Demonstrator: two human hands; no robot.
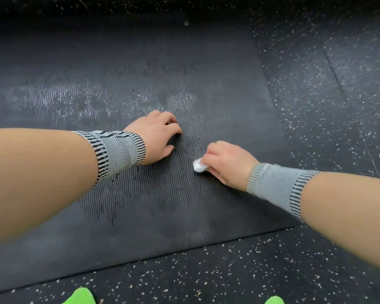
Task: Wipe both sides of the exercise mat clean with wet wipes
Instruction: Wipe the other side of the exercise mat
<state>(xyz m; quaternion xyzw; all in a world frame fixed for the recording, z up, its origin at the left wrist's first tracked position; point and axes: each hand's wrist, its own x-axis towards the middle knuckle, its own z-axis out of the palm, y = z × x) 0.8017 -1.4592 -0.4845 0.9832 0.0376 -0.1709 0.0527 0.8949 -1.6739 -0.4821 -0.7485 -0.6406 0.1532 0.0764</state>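
Observation:
A dark grey exercise mat [127,62] with a wavy ribbed texture lies flat on the floor and fills most of the view. Pale whitish smears mark its far left part. My right hand [226,163] holds a small crumpled white wet wipe [198,165] and presses it onto the mat near the middle. My left hand [157,134] rests on the mat just left of it, fingers curled down with the tips touching the surface, holding nothing. Both wrists wear grey knitted bands.
Black rubber floor [316,84] with white speckles surrounds the mat on the right and in front. The mat's near edge [184,249] runs diagonally across the bottom. Two bright green shoe tips [81,296] show at the bottom edge.

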